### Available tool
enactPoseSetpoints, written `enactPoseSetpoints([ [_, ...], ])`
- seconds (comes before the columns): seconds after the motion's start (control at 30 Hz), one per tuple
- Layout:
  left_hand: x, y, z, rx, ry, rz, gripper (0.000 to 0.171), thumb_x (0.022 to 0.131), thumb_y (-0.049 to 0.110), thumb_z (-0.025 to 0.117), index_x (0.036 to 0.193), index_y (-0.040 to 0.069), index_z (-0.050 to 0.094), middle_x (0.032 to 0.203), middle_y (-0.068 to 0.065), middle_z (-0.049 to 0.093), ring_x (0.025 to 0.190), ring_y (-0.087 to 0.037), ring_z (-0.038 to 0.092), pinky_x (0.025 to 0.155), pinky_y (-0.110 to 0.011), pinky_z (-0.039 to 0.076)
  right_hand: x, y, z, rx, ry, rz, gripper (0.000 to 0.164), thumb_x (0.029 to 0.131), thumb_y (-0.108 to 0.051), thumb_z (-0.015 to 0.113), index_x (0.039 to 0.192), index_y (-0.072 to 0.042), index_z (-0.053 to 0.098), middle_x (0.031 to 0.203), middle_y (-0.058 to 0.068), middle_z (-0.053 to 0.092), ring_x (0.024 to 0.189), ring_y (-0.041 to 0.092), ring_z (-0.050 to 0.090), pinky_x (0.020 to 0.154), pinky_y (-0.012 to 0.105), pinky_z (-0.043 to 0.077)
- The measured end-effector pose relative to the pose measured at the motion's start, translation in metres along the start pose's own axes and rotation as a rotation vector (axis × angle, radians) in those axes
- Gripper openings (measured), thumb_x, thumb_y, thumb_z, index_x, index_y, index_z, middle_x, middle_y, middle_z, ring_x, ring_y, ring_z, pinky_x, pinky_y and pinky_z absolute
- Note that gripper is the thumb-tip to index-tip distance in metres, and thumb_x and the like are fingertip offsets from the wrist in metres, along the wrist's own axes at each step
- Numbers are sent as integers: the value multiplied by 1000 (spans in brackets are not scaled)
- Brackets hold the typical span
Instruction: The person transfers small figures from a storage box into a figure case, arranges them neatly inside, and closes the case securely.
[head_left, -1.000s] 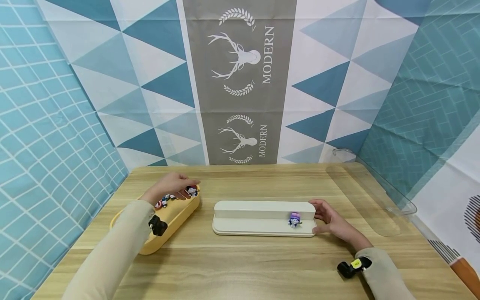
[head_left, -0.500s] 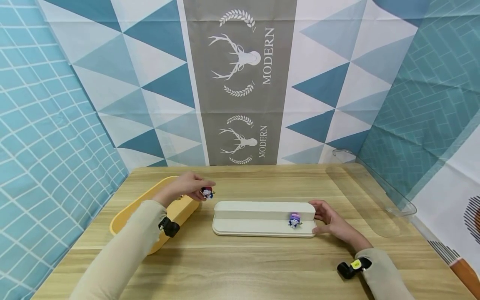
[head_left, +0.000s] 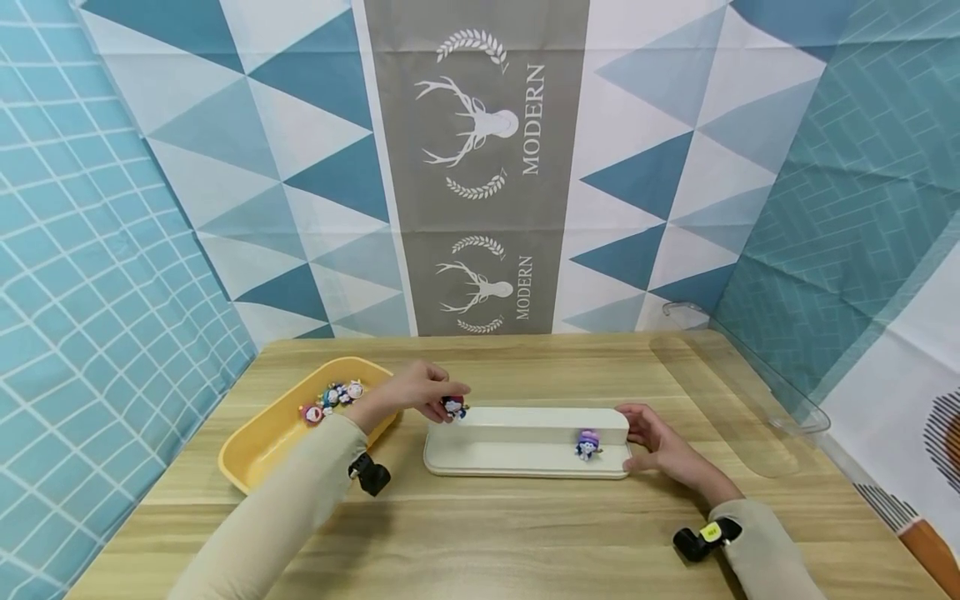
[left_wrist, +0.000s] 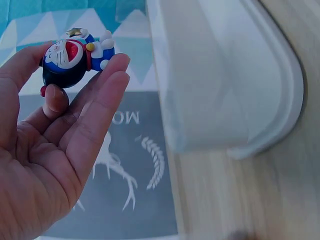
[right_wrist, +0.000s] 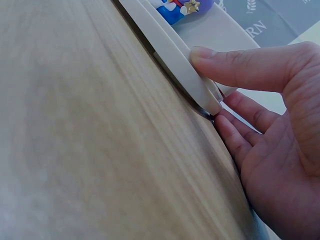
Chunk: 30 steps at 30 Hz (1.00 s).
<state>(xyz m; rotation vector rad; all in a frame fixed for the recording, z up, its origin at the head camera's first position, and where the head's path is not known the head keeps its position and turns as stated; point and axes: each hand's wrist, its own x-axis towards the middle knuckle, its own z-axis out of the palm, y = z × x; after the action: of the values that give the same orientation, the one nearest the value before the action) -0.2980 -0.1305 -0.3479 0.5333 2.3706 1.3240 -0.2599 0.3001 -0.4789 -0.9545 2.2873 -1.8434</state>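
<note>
In the head view, my left hand [head_left: 415, 390] is above the left end of a white stepped display base [head_left: 510, 462]. Thumb and fingers pinch a small cartoon cat figurine [left_wrist: 65, 56], blue and white with a wide red mouth, a yellow bell and a star; in the left wrist view it lies sideways. My right hand [head_left: 660, 442] grips the base's right end, with the thumb [right_wrist: 215, 62] on its edge and the other fingers behind and below. A figurine with a purple hat [head_left: 588, 444] stands on the lower step near that hand.
To the left on the wooden table [head_left: 480, 542] is a yellow tray [head_left: 247, 462] with several small figurines [head_left: 330, 397] inside. A long transparent cover [head_left: 738, 396] lies at the right edge. Patterned cloth [head_left: 487, 167] hangs behind.
My left hand has carried the figurine rightward from the yellow tray to above the base's left end. The tray's other figurines are uncovered. My right hand keeps its hold on the base.
</note>
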Motion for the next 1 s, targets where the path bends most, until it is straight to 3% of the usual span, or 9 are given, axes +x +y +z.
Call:
enactPoseSetpoints([
  [0.3,5,-1,26,-36,-3,-4,38,93,30,71,66,6,59,77,-11,73,67,-24,73,67,-41,60,0,0,2,1,-13,22,82,77,8,77,141,13,27,130,23,47,114,4,54,96,17,43],
  [0.57,13,4,46,-23,-37,8,43,92,27,73,59,9,50,78,-8,74,65,-20,72,63,-35,60,-1,-1,0,-9,-5,52,82,77,9,77,142,12,27,132,32,43,115,4,53,97,16,43],
  [1.0,24,7,76,-67,-77,40,44,90,26,74,58,9,49,80,-8,74,64,-22,72,61,-35,59,0,-1,-1,0,-9,47,82,76,10,76,142,12,27,132,30,45,115,6,54,97,17,43],
])
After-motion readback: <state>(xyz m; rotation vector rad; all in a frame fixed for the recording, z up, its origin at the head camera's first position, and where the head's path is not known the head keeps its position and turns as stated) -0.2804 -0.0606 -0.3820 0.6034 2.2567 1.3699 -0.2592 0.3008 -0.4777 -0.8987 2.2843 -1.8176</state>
